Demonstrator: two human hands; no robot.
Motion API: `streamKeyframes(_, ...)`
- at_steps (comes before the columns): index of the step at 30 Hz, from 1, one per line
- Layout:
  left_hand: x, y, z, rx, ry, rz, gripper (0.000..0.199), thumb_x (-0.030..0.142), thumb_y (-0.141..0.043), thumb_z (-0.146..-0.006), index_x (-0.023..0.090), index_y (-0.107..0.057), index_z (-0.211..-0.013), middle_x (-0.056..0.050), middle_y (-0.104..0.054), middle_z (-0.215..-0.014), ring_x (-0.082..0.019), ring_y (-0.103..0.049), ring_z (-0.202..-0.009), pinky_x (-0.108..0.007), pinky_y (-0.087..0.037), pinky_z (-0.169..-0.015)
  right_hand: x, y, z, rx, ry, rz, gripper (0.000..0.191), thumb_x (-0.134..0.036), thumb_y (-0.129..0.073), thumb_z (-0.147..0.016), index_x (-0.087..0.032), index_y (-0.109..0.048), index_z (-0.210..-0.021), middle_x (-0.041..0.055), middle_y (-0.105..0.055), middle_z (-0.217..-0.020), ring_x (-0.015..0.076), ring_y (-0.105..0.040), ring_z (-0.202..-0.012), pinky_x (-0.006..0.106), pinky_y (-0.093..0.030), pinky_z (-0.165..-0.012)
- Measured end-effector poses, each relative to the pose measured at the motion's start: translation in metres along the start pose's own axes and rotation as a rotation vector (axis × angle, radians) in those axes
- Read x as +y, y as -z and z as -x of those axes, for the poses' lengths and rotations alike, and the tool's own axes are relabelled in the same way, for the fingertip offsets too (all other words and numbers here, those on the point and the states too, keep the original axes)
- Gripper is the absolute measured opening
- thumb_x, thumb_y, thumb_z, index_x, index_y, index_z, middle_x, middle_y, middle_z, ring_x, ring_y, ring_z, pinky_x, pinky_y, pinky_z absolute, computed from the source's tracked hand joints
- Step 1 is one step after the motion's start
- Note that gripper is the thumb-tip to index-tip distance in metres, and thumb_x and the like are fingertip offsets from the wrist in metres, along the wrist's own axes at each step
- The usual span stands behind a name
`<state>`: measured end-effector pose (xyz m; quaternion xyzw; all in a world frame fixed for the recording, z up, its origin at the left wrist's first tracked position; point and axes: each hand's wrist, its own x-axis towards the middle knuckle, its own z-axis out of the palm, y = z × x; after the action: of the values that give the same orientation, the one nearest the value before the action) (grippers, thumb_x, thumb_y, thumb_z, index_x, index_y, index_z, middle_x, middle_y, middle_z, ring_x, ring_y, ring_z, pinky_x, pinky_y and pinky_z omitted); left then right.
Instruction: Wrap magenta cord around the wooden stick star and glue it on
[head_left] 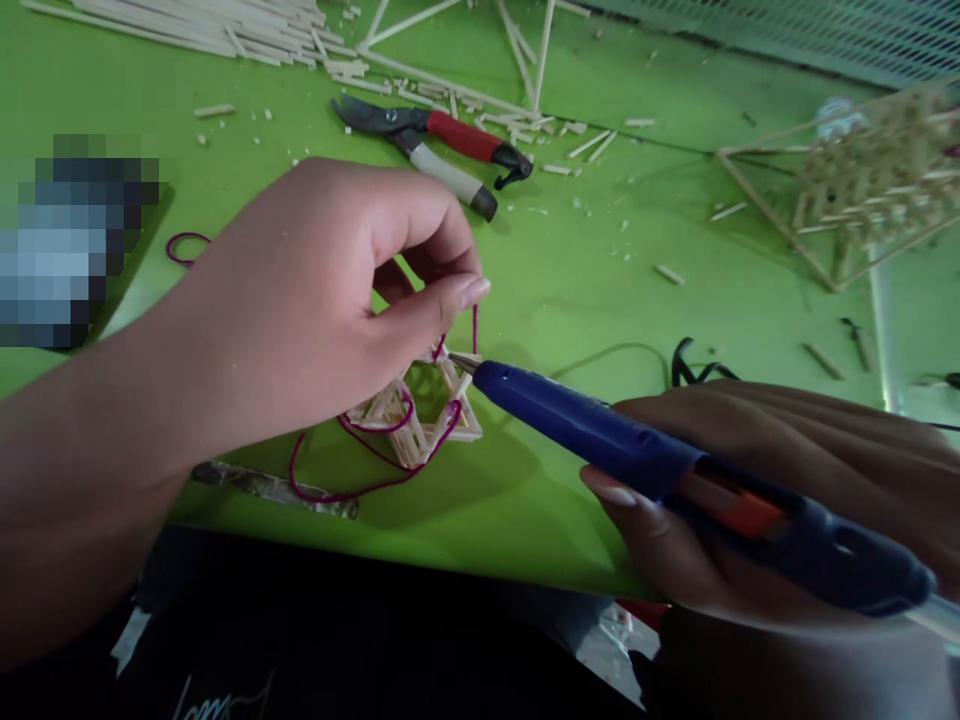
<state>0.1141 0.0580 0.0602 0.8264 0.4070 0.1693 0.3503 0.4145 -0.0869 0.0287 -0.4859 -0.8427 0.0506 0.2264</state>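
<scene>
My left hand [360,260] is closed in a pinch, thumb against fingers, on a purple cord [475,330] that hangs down from the fingertips. Below it, on the green table, sits a small frame of thin wooden sticks [409,440], with the cord looped over its corners. My right hand [720,480] grips a blue glue gun [600,430] with an orange part in its body and a clear glue stick at its rear. The gun's metal nozzle meets the frame's upper corner, close to the cord, just under my left fingertips.
Pruning shears [450,140] with red and grey handles lie beyond my left hand. Thin sticks [225,30] are piled at the back left, among scraps. A wooden stick structure [862,190] stands at right. A flat strip [277,487] lies near the table's front edge.
</scene>
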Motion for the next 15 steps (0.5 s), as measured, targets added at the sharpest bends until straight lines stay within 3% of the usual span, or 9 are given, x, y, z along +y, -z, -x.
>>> streamKeyframes(9,0.000,0.000,-0.001,0.007,-0.026,-0.012,0.030,0.046,-0.072,-0.117,0.024,-0.092,-0.110,-0.001,-0.084,-0.085,-0.012,-0.061,-0.065,-0.027,-0.051,-0.069,-0.005,-0.007,-0.010,0.037,0.069,0.063,0.019,-0.021,-0.076,-0.105,-0.030,-0.069,-0.121,-0.0016,-0.083,-0.084,0.0202,-0.076,-0.060,0.037,-0.061,-0.058)
streamKeyframes(15,0.000,0.000,-0.001,0.003,-0.032,0.000,0.030,0.046,-0.072,-0.117,0.025,-0.093,-0.111,-0.001,-0.083,-0.085,-0.016,-0.072,-0.077,-0.028,-0.057,-0.076,-0.003,-0.016,-0.014,0.112,0.075,0.064,0.014,-0.024,-0.078,-0.107,-0.029,-0.070,-0.116,-0.0029,-0.078,-0.075,0.0196,-0.071,-0.057,0.036,-0.055,-0.053)
